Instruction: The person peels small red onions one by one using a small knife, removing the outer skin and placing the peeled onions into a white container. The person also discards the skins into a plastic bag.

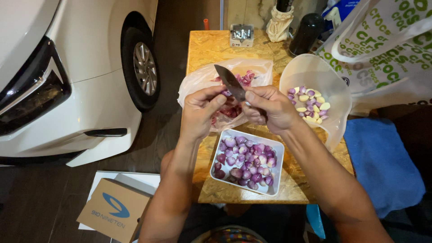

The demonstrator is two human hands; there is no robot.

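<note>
Nearest, a white rectangular tray [278,148] of peeled purple shallots [245,159] sits at the near edge of the small chipboard table [211,49], taking up most of the bare room there. Just above it the left hand [198,112] pinches a small shallot [226,93] between closed fingertips, while the right hand [270,108] is curled tight round a dark knife [230,82], blade slanting up-left against it. Beyond lie a plastic bag [202,78] of skins and a clear bowl [335,96] of peeled cloves overhanging the right edge, with a white car [90,54] close on the left.
</note>
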